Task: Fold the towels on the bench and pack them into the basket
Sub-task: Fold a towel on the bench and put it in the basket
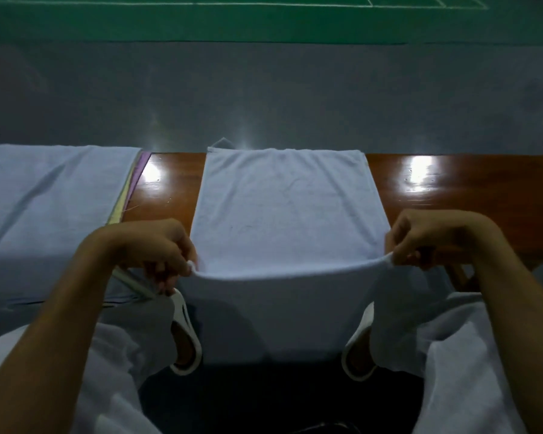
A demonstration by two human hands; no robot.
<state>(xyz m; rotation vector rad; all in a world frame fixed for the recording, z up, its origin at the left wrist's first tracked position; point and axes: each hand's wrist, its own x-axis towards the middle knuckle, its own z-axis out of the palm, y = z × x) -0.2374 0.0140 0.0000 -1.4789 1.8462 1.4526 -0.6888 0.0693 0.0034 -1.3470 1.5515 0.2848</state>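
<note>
Glossy worktop (452, 195), towel (286, 208) draped across, left hand (157, 245) and right hand (430, 239) pinching its near corners. First fold I'd guess, corners go to its far edge.

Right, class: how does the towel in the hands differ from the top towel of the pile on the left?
The held towel is pinched and lifted by the left hand and right hand; the pile towel lies flat, untouched. The held towel rests on the bare bench; the pile towel covers coloured towels. Both are pale.
</note>
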